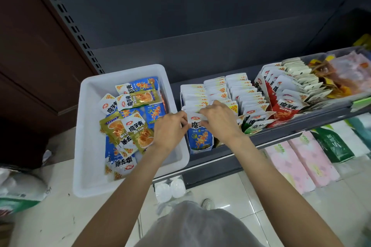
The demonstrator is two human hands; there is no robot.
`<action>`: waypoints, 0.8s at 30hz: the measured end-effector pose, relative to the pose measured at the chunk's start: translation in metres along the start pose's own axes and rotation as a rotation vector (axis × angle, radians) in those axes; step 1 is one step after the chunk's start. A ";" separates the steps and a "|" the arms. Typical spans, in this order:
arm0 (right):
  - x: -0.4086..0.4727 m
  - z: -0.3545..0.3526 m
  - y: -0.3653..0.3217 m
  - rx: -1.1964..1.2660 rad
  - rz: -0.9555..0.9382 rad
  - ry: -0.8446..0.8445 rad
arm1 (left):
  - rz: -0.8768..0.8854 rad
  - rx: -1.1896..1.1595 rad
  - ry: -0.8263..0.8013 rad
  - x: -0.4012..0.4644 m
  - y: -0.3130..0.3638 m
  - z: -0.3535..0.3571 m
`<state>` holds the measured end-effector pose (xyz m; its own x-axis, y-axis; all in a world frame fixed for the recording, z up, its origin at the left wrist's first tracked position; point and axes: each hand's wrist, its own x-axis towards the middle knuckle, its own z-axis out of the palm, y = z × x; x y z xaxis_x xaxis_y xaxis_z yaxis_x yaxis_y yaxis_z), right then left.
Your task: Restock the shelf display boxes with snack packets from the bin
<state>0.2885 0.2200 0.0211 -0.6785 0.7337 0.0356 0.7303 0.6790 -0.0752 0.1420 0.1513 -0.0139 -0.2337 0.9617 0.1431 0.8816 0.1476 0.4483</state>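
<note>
White plastic formed the rectangular bin [88, 126], which sat on the dark grey metal shelf [220, 158] at the left, holding a loose pile of blue and gold foil snack packets [128, 124]. Just beside it, to the right, stood the blue cardboard display box [200, 142], its rows of upright white-topped packets [218, 92] running back toward the shelf wall. Further right stood a red cardboard display box [281, 110] with its own packets.

Both hands met at the front of the blue box. The left hand [170, 128] pinched the left edge of the front blue-and-white packet [195, 121], and the right hand [218, 118] curled over its top right corner, fingers reaching into the row behind.

The step in hand appeared to be seating this packet at the front of the row. To do it well:

1. Keep the packet upright, printed face forward, matching its neighbours.
2. Use the right-hand fingers to press the row back, opening a slot.
3. Slide the packet's lower edge down inside the box front, not over it.
4. Release only once the packet stands unaided.

Thin foil packets would likely slip or fan forward if released early. Many packets lay in the bin, so restocking was judged unfinished.
</note>
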 end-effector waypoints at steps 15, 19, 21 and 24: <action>0.006 -0.016 -0.078 0.593 -0.177 0.288 | -0.213 -0.208 0.414 -0.056 -0.094 -0.047; 0.042 0.029 -0.128 0.478 -0.166 -0.167 | -0.224 -0.093 0.082 -0.061 -0.146 -0.046; 0.058 0.050 -0.143 0.309 -0.074 -0.322 | -0.271 -0.048 -0.102 -0.056 -0.155 -0.043; 0.069 0.077 -0.160 0.183 0.082 -0.432 | -0.329 0.018 -0.242 -0.049 -0.160 -0.039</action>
<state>0.1189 0.1602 -0.0413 -0.6182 0.6809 -0.3926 0.7833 0.5752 -0.2357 -0.0039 0.0711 -0.0583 -0.4035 0.8886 -0.2183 0.7830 0.4588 0.4200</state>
